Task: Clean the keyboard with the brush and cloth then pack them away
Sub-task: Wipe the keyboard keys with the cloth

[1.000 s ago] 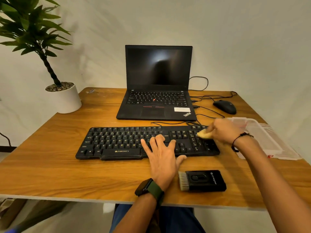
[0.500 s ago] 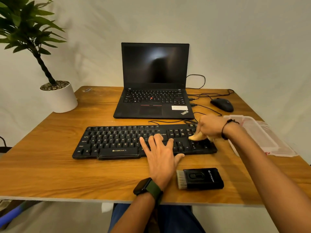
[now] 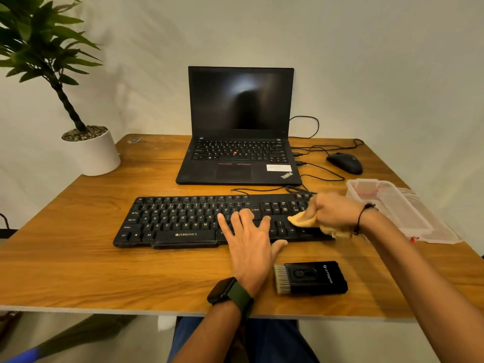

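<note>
While your counter (image 3: 78, 258) carries everything in plain sight, the wiping step looks to be the one in hand. Largest first: the laptop (image 3: 239, 127) stands open at twelve o'clock, screen dark, and the potted plant (image 3: 89, 150) sits at ten. Directly in front of the laptop lies the keyboard (image 3: 183, 218), long side across you. At three o'clock, just beside the keyboard's right end, a clear plastic case (image 3: 392, 208) lies open on the counter; my guess is that's where the tools go at the end.

Now your hands. Your left hand (image 3: 248, 242) lies flat, fingers straight and spread, pressing on the keys right of centre, steadying the board. Your right hand (image 3: 332, 210) is curled round the yellow cloth (image 3: 303, 221), which is down on the keys at the right end. The brush (image 3: 310, 277) rests untouched at five o'clock near the counter's front edge, bristles pointing to nine.

Next, I'd judge: sweep the cloth toward nine across the remaining keys, shifting your left hand clear, then pack both tools.
</note>
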